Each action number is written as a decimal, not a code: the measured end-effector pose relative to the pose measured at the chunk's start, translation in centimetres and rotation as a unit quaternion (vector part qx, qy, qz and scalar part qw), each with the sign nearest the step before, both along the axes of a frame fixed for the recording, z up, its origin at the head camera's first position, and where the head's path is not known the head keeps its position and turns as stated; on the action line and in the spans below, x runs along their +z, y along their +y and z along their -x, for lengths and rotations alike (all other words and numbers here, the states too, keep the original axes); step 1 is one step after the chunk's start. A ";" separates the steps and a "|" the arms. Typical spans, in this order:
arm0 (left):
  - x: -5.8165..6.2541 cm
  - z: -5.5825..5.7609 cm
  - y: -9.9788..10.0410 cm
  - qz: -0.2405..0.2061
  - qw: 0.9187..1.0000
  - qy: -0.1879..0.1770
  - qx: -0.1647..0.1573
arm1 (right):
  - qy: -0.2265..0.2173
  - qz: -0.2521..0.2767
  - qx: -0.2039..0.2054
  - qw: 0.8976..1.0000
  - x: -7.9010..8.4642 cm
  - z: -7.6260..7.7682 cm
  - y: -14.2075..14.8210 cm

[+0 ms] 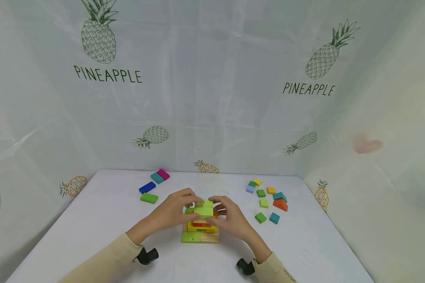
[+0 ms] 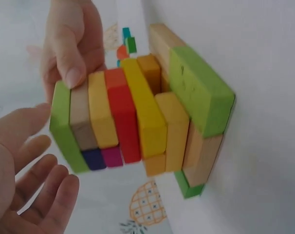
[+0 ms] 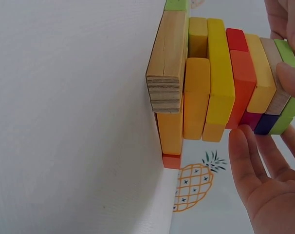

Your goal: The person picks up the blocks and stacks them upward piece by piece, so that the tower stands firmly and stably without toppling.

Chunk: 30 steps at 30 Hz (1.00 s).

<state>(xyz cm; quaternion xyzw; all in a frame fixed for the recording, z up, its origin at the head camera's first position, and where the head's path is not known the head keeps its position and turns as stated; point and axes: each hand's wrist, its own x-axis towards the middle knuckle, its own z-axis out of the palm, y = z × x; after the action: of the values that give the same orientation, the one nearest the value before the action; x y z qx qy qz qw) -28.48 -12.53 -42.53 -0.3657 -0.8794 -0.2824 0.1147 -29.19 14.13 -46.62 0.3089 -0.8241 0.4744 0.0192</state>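
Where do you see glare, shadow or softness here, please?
Head: pale sheen streaks on the whitish pineapple-print sheet; left wrist: the distant small green block looks slightly soft; right wrist: a soft grey shadow on the white tabletop beside the stacked multicoloured wooden blocks.

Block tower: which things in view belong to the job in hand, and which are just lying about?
In the job:
block tower
light-green blocks on its top

Apparently lying about, perhaps spares:
blue block
magenta block
orange-red block
yellow block
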 end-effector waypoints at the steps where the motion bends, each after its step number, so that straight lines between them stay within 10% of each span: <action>1: 0.1 0.2 -0.3 -0.004 1.000 0.002 0.003 | -0.001 0.000 -0.001 1.000 0.0 0.0 0.0; 11: 0.6 4.8 -5.6 -0.014 0.996 0.003 0.091 | -0.004 -0.002 -0.006 1.000 -0.1 0.1 0.0; 20: -1.9 10.1 -11.1 0.036 0.988 -0.040 0.142 | -0.004 0.001 -0.005 1.000 -0.1 0.0 0.1; 30: -4.4 13.3 -13.3 0.053 0.978 -0.113 0.167 | -0.010 0.006 0.001 1.000 -0.2 0.2 0.0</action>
<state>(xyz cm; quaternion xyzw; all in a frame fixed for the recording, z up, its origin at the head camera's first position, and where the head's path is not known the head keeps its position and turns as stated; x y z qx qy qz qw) -41.77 -25.82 -46.90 -0.1851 -0.9490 -0.2522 0.0403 -29.35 14.17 -46.78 0.3046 -0.8210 0.4827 0.0126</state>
